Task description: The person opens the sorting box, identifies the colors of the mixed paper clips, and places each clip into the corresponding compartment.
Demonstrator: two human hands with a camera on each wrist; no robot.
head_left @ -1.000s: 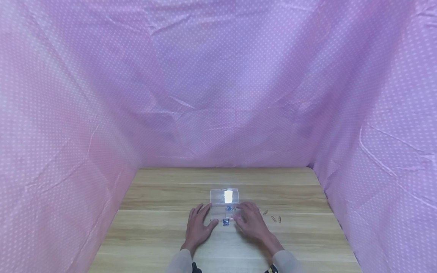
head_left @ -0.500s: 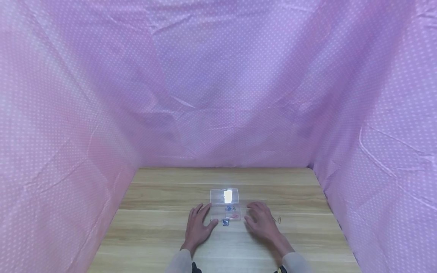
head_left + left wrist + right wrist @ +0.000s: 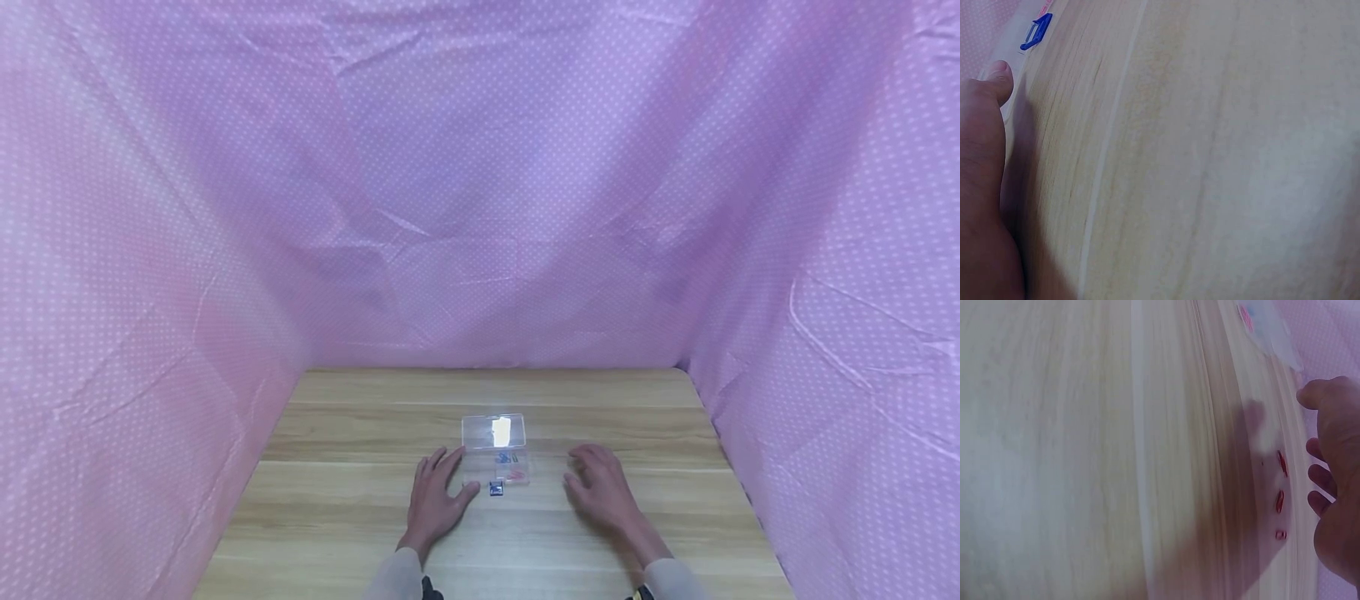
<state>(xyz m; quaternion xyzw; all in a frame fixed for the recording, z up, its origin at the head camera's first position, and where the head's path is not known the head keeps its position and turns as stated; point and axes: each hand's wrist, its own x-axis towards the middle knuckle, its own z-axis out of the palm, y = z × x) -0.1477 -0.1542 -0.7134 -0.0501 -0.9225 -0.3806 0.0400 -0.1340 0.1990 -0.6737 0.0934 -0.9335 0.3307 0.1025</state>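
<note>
A clear plastic compartment box (image 3: 478, 468) lies on the table with its lid (image 3: 480, 432) folded back. My left hand (image 3: 437, 504) rests at its left end, thumb by the front edge, index fingertip near the back corner. Blue paper clips (image 3: 502, 457), a gold-toned one (image 3: 514, 457) and pink ones (image 3: 515, 474) lie in the right-hand compartments. A blue latch (image 3: 1037, 31) sits on the box's front. To the right, my right hand (image 3: 606, 493) hovers with relaxed fingers and nothing visible in them. Near it, three reddish paper clips (image 3: 1279, 501) lie on the table in the right wrist view; the head view hides them.
The wood-grain table (image 3: 360, 500) stretches around the box. Pink polka-dot cloth (image 3: 480, 250) hangs behind it and along both sides. A bright reflection falls on the open lid.
My right hand has moved right, from the box's right compartments to over the loose paper clips, covering them in the head view. The left hand and box have stayed put.
</note>
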